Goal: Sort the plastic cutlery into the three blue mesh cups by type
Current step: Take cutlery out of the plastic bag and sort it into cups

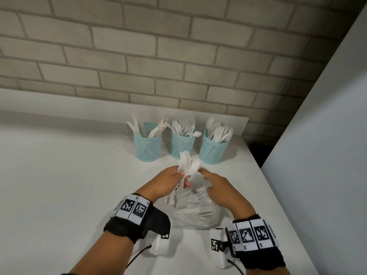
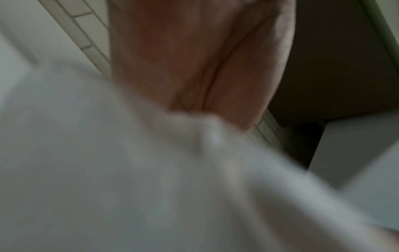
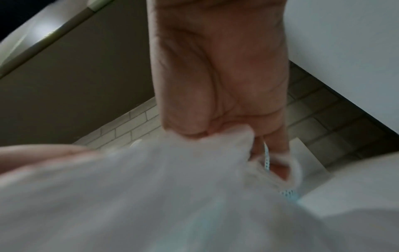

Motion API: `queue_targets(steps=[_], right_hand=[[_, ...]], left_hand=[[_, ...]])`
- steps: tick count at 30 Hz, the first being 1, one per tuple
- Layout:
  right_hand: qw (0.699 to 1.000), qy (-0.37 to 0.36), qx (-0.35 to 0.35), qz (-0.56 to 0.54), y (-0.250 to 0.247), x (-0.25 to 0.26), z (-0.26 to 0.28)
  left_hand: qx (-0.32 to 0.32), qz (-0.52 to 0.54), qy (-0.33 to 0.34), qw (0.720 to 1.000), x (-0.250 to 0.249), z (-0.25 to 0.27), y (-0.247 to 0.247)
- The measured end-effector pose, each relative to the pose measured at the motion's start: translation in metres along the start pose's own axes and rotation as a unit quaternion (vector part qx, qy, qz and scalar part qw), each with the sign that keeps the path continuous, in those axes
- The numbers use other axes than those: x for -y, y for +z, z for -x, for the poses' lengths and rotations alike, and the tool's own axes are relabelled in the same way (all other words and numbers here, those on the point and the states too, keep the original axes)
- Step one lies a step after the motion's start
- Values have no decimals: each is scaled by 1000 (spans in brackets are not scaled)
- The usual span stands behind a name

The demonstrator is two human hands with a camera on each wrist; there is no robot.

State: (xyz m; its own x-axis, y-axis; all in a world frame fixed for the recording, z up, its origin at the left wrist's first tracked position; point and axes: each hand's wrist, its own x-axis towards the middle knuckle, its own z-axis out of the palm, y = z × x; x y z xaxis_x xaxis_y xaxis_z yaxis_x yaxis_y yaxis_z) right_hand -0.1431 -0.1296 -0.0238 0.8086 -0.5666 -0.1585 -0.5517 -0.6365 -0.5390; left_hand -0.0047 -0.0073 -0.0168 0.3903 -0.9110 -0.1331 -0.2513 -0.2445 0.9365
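Observation:
Three blue mesh cups stand in a row at the back of the head view: the left cup (image 1: pixel 148 144) holds knives, the middle cup (image 1: pixel 182 144) forks, the right cup (image 1: pixel 212 150) spoons. My left hand (image 1: pixel 181 175) grips a small bunch of white cutlery (image 1: pixel 185 162), fork tines and a spoon bowl pointing up, just in front of the middle cup. My right hand (image 1: pixel 205 174) pinches the rim of a clear plastic bag (image 1: pixel 198 212) that lies between my wrists with more cutlery inside. In the right wrist view the hand (image 3: pixel 215 85) clamps the bag's film (image 3: pixel 151 179).
The white table (image 1: pixel 69 185) ends at a right edge (image 1: pixel 278 195) beside a tall white panel (image 1: pixel 327 155). A brick wall (image 1: pixel 158 56) runs behind the cups. The left wrist view is blurred, showing only my palm (image 2: pixel 194 51) and white film (image 2: pixel 108 170).

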Motion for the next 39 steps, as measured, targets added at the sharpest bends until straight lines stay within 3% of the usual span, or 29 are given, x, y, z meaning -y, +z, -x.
queue_targets(steps=[4,7,12,18,23,27,31,36,39], right_hand=[[995,-53,-80,8,-12,10,-3],[985,-68,-119,-110,-31,30,4],[948,-44,-107,-296,-40,48,1],[946,-44,-110,-301,-32,49,-15],[935,-72,-101,-332,-33,55,-21],[924,-65,-100,-364,-35,53,-28],[906,-54,-99,-408,-37,53,-33],[923,-58,-61,-374,-43,53,-41],[919,-18,-133,-370,-66,51,-52]], left_hand=[[8,66,13,998,-12,-1,0],[19,118,0,993,-17,-3,-2],[49,211,-34,976,-21,-5,1],[58,197,-16,979,-22,-4,0],[17,249,-13,968,-18,-7,-3],[14,305,-27,952,-15,-7,-3],[22,288,-48,956,-12,-8,-5],[14,250,-37,968,-20,-11,-1],[24,247,-40,968,-26,-13,-1]])
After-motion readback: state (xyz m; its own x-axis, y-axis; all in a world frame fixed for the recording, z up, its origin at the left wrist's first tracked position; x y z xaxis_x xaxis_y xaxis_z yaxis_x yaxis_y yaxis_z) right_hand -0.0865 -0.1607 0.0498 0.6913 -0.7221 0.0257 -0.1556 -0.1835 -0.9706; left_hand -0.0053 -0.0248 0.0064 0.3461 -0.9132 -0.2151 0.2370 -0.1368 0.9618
